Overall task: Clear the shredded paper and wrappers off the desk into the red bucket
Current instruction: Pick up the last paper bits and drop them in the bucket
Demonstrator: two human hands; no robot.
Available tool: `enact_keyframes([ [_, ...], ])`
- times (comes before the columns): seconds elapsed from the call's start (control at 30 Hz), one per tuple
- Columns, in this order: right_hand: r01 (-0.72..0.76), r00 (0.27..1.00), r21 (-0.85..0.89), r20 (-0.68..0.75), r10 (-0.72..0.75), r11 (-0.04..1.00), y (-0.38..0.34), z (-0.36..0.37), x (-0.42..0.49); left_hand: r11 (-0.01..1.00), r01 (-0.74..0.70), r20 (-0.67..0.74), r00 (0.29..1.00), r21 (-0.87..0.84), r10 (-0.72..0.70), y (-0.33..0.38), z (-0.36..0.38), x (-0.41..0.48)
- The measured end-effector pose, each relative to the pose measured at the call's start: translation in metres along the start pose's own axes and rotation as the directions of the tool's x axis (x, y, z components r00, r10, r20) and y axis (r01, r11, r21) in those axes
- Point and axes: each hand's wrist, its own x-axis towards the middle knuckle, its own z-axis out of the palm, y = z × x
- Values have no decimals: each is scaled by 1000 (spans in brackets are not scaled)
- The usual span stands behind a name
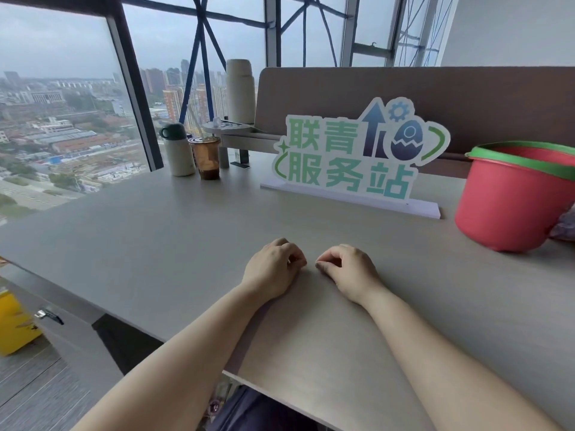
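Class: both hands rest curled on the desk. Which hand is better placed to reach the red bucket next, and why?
Probably the right hand. The red bucket stands at the desk's right end, on that hand's side; the left hand would have to cross over it.

Both hands rest near the desk (155, 244) front — sign (357, 157) behind them, bucket (510, 200) to its right.

Matt desk (155, 244), seemingly plastic bucket (510, 206)
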Motion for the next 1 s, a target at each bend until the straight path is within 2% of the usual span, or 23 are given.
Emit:
enact_keyframes([
  [0.2, -54, 996, 94, -66, 60, 994, 1, -21, -4, 998, 22, 43, 999, -63, -19, 10, -4, 5],
  [0.33, -67, 991, 93, -113, 77, 993, 5, -58, -11, 995, -50, 50, 997, -88, 54, 38, -9, 21],
  [0.5, -99, 962, 148, -239, 133, 984, 18, -114, -9, 973, -169, 39, 983, -155, 177, 88, -7, 55],
  [0.8, -72, 892, -47, -450, 44, 996, 35, -243, 12, 892, -386, 3, 917, -234, 398, 219, -13, 137],
  [1.0, -230, 788, -65, -597, 147, 971, 68, -315, 40, 864, -401, -58, 913, -306, 403, 289, -5, 201],
])
